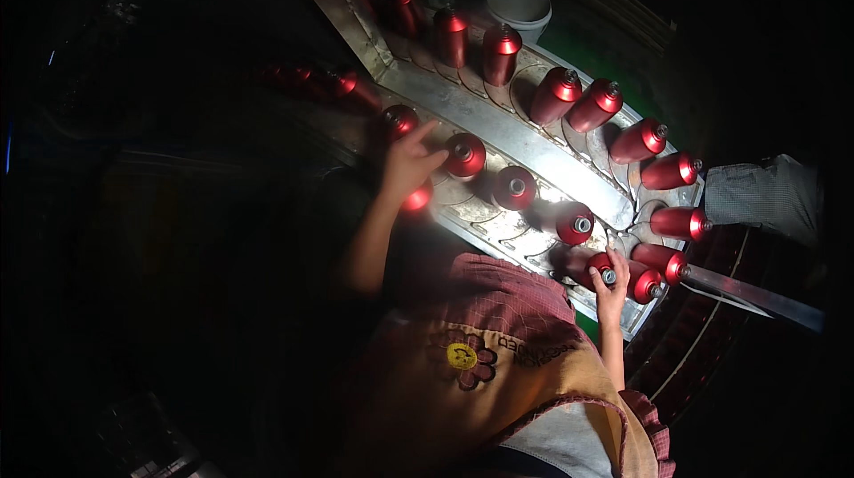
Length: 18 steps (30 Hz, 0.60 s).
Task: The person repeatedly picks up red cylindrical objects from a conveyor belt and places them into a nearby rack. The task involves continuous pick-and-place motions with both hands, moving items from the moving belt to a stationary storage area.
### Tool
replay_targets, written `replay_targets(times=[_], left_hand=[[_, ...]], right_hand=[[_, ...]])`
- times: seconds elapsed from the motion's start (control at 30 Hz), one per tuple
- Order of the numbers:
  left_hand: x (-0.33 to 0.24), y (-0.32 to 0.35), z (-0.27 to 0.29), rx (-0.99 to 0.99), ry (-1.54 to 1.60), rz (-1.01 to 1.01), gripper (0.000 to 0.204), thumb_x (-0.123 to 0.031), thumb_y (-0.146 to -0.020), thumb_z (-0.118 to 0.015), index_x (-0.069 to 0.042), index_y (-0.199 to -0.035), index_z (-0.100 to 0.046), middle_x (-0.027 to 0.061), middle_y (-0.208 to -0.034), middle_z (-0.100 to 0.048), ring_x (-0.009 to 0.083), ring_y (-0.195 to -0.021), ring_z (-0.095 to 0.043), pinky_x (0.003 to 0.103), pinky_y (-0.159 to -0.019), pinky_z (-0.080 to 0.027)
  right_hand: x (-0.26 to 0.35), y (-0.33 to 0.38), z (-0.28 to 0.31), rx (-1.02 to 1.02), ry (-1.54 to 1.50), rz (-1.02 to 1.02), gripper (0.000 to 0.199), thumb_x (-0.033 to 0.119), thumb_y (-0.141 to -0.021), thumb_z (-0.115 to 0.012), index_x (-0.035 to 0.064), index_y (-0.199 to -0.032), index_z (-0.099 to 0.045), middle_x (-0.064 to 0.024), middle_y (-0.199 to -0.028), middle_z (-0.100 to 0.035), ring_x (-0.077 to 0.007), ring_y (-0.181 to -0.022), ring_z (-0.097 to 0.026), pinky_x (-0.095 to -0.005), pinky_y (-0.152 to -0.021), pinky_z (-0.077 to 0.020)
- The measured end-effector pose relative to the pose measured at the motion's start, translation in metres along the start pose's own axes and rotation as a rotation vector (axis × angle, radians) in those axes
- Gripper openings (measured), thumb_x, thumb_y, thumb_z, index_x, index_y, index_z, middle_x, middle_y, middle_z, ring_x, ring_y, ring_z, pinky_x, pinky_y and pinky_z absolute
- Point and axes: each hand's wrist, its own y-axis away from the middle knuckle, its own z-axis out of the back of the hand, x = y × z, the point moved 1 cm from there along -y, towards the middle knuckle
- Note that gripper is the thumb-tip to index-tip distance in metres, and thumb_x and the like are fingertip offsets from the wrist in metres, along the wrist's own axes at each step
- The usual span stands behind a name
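Observation:
My right hand [612, 282] has its fingers around a shiny red bottle [598, 263] with a narrow pale neck, standing at the near right of a metal conveyor [498, 113]. Toward the left, my left hand [409, 162] is spread over the near row, thumb and forefinger apart. Its thumb tip comes close to the side of another red bottle [464, 156]; whether they touch I cannot tell. One more red bottle [418, 197] stands beside my left wrist, partly hidden. Between my hands are two upright red bottles, one [514, 188] nearer the left and one [575, 223] nearer the right.
Several red bottles line the far side, among them one bottle [503, 54], and curve round the right end. A white bucket [519, 5] stands behind. A grey checked cloth [763, 198] and a flat metal bar [756, 294] lie at the right. The left side is dark.

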Motion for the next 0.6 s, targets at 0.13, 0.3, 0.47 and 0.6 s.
replay_targets(times=[0.13, 0.3, 0.47, 0.6], left_hand=[[0.018, 0.0, 0.047, -0.285, 0.235, 0.148, 0.073, -0.005, -0.085, -0.072, -0.005, -0.15, -0.037, -0.0033, -0.061, -0.045, 0.0041, -0.044, -0.036, 0.022, -0.039, -0.029], [0.042, -0.068, 0.118, -0.321, -0.11, -0.081, 0.058, -0.017, -0.087, -0.071, -0.009, -0.14, -0.047, -0.0012, -0.062, -0.049, 0.0064, -0.045, -0.041, 0.025, -0.039, -0.033], [0.041, -0.109, 0.107, -0.209, -0.063, 0.042, 0.038, -0.017, -0.084, -0.075, -0.009, -0.119, -0.062, -0.0048, -0.061, -0.043, 0.0045, -0.042, -0.035, 0.023, -0.036, -0.026], [0.011, -0.101, 0.1, -0.236, -0.221, 0.231, 0.025, -0.013, -0.084, -0.071, -0.009, -0.108, -0.067, -0.0048, -0.06, -0.046, 0.0039, -0.042, -0.037, 0.023, -0.037, -0.027]], right_hand=[[-0.022, 0.018, 0.017, -0.167, -0.041, 0.023, 0.028, 0.008, -0.091, -0.066, 0.0036, -0.12, -0.065, -0.0148, -0.128, -0.058, -0.0287, -0.125, -0.051, -0.0389, -0.11, -0.0351], [-0.058, -0.008, 0.024, -0.186, -0.114, 0.123, 0.029, 0.009, -0.091, -0.067, 0.0032, -0.119, -0.066, -0.0139, -0.129, -0.058, -0.0273, -0.125, -0.051, -0.0383, -0.11, -0.0349], [-0.084, -0.062, 0.023, -0.205, -0.187, 0.001, 0.039, 0.007, -0.087, -0.07, 0.0041, -0.126, -0.063, -0.0115, -0.133, -0.058, -0.0253, -0.128, -0.05, -0.0379, -0.112, -0.0334], [-0.08, -0.073, 0.042, -0.284, -0.163, 0.04, 0.05, 0.006, -0.085, -0.072, 0.0058, -0.133, -0.057, -0.0093, -0.137, -0.054, -0.0239, -0.129, -0.049, -0.0371, -0.111, -0.0343]])
